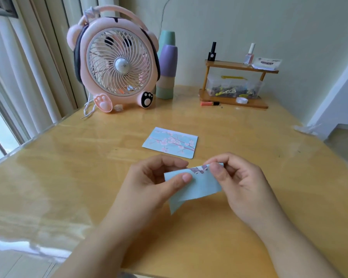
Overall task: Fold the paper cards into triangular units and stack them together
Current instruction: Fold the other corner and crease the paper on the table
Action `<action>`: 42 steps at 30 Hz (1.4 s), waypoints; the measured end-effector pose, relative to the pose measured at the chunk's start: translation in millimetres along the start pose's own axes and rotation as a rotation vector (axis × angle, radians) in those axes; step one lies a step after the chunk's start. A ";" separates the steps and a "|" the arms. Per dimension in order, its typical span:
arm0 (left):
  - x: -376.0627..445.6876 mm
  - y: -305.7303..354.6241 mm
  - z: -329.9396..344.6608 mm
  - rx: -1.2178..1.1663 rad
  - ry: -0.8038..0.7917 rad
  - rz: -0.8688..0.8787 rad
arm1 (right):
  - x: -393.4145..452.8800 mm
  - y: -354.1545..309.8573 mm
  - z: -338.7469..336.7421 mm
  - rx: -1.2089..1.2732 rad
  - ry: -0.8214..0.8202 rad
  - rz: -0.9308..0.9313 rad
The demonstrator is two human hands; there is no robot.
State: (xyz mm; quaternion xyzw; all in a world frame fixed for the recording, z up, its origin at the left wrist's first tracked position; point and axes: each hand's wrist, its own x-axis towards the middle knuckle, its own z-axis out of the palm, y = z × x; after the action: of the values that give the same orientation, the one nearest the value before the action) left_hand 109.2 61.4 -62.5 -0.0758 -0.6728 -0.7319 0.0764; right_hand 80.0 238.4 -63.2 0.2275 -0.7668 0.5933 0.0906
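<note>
Two hands held a light blue paper card [197, 183] just above the wooden table [68, 177], near the front edge. The left hand [149, 181] pinched the card's left end, with the thumb on top and the curled fingers [169, 160] behind it. The right hand [241, 183] pinched the top right part of the card between its thumb and first finger, and its other fingers were curled in. The card was partly folded, and one pointed corner hung down toward the table. A little dark picture showed near the card's top edge.

A second card [170, 142] lay flat on the table a bit farther away, apart from the hands. It was blue with pink blossoms on a branch.

At the back of the table stood a pink fan [117, 63] shaped like an animal with paws. Just beside it on the right was a stack of cups [166, 71] in green, purple and tan. Farther right was a small wooden shelf [235, 85]. Two nail polish bottles [249, 55] stood on its top, and a clear box [232, 88] of small things sat underneath. An orange pen [209, 103] lay on the table in front of the shelf.
</note>
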 end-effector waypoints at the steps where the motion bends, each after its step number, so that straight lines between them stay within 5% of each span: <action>1: 0.0 -1.5 1.0 -0.005 0.026 0.009 | 0.0 0.2 -1.2 0.047 0.005 0.001; 18: 0.2 2.9 1.2 -0.111 0.107 -0.140 | 1.6 -3.2 -7.9 0.306 -0.034 0.212; 22: 0.1 5.6 1.1 -0.240 0.115 -0.391 | -0.2 -1.6 -11.5 0.008 -0.148 -0.038; 25: -0.5 5.5 2.3 -0.264 0.016 -0.471 | -2.2 -3.1 -0.4 -0.102 -0.166 -0.047; 31: 1.6 3.1 -2.0 -0.409 -0.067 -0.368 | 4.3 -6.9 2.6 0.166 0.058 0.179; 35: -0.3 -1.7 0.7 -0.203 0.009 -0.255 | 2.6 -8.6 5.6 0.240 0.026 0.178; 42: -0.3 -2.5 -2.4 -0.274 0.103 -0.249 | -0.4 -10.7 5.5 0.284 0.034 0.145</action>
State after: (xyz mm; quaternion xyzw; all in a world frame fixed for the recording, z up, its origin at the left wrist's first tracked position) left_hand 109.0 59.2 -65.3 0.0357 -0.5664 -0.8233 0.0087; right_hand 85.9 231.2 -55.6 0.1718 -0.6880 0.7045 0.0275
